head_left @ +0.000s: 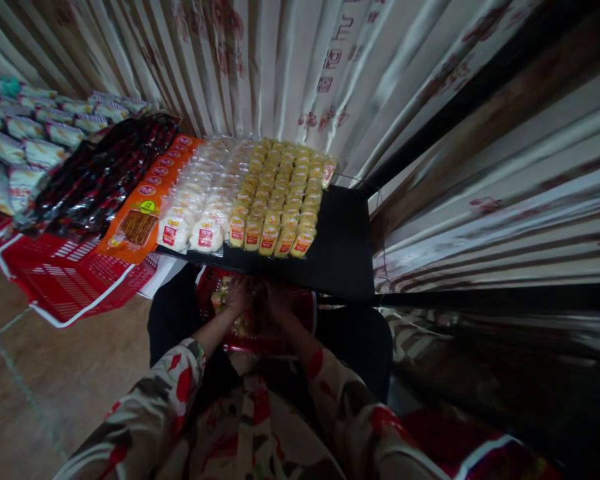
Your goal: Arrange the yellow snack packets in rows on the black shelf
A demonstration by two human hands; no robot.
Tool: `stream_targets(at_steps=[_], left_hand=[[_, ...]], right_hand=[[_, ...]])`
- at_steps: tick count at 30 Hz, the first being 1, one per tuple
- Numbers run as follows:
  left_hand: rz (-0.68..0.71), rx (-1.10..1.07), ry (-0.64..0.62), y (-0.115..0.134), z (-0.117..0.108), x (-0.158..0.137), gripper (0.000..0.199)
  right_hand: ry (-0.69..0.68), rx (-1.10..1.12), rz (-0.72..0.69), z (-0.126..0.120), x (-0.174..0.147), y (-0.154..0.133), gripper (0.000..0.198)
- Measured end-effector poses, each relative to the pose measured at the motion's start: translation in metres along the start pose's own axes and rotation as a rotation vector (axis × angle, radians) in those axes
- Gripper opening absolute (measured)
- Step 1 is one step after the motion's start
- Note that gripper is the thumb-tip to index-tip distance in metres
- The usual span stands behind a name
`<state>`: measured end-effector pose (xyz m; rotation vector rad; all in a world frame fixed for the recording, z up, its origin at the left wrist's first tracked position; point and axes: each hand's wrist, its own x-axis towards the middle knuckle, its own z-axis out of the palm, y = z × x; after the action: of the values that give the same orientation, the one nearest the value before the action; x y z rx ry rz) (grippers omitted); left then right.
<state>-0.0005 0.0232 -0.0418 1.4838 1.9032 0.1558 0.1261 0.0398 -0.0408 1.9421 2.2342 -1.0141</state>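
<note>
Both my hands reach down into a red basket between my knees, just under the front edge of a black shelf. My left hand is by several yellow-wrapped packs in the basket, touching or just above them. Close beside it, my right hand points inward so that the two hands almost meet. Shadow and blur hide the fingers of both, and I cannot make out what they hold, if anything. Above them, neat rows of small yellow packaged cakes stand on the shelf, next to rows of white round packaged cakes.
The black shelf ends at my right against pleated curtains and dark frame bars. Leftward lie an orange snack pack, dark glossy packets and white bagged snacks. Another red basket with a white handle is at my left.
</note>
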Motion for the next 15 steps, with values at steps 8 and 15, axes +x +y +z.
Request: stream_targets(at_steps=[8, 15], left_hand=[[0.021, 0.04, -0.075, -0.013, 0.026, 0.015, 0.049], [0.13, -0.02, 0.092, -0.01, 0.015, -0.007, 0.041]], right_hand=[[-0.023, 0.03, 0.047, 0.004, 0.006, 0.011, 0.033], [0.122, 0.129, 0.004, -0.004, -0.009, 0.011, 0.026]])
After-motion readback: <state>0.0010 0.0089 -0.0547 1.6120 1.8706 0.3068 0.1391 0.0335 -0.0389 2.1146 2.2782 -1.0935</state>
